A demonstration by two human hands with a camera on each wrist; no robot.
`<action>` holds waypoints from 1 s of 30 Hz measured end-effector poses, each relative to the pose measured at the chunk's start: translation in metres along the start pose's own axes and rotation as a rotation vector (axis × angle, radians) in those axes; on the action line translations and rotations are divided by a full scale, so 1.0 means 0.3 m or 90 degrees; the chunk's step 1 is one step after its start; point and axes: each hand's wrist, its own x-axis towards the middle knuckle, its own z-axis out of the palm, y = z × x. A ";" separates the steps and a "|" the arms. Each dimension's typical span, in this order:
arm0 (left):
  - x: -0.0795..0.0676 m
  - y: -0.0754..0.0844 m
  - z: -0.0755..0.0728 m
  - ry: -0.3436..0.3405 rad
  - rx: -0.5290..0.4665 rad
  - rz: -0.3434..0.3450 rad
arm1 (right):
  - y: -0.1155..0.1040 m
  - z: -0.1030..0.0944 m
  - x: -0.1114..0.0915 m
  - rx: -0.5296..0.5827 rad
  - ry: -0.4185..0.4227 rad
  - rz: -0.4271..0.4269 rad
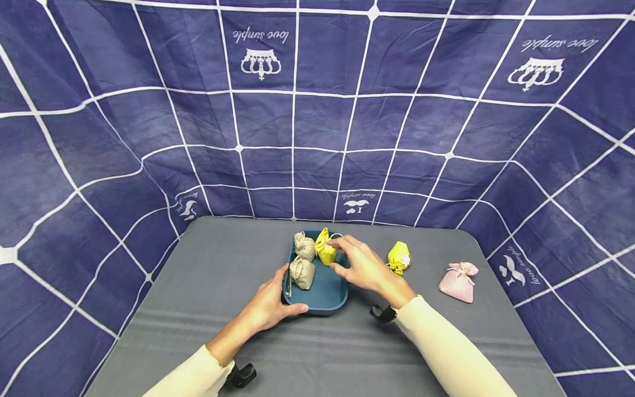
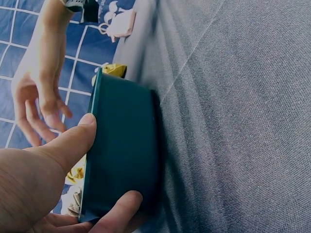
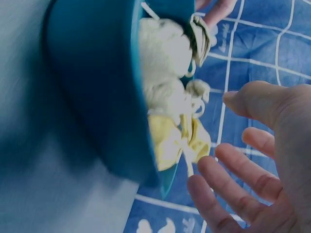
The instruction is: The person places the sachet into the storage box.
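Left hand and right hand work at a smooth, round-cornered teal bin. Creased blue fabric printed with a white grid hangs behind a table covered in finely woven gray cloth. On it, right of the bin, lie a pink drawstring pouch and a shiny yellow pouch. Inside the bin sit two plump, coarse beige pouches and a second yellow pouch. The left grips the bin, thumb on its rim; the right hovers, fingers loosely spread, just beside that inner yellow pouch, grasping nothing.
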 end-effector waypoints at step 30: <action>-0.012 0.005 -0.006 0.005 -0.006 0.014 | 0.402 -0.181 -0.230 -0.074 0.067 0.008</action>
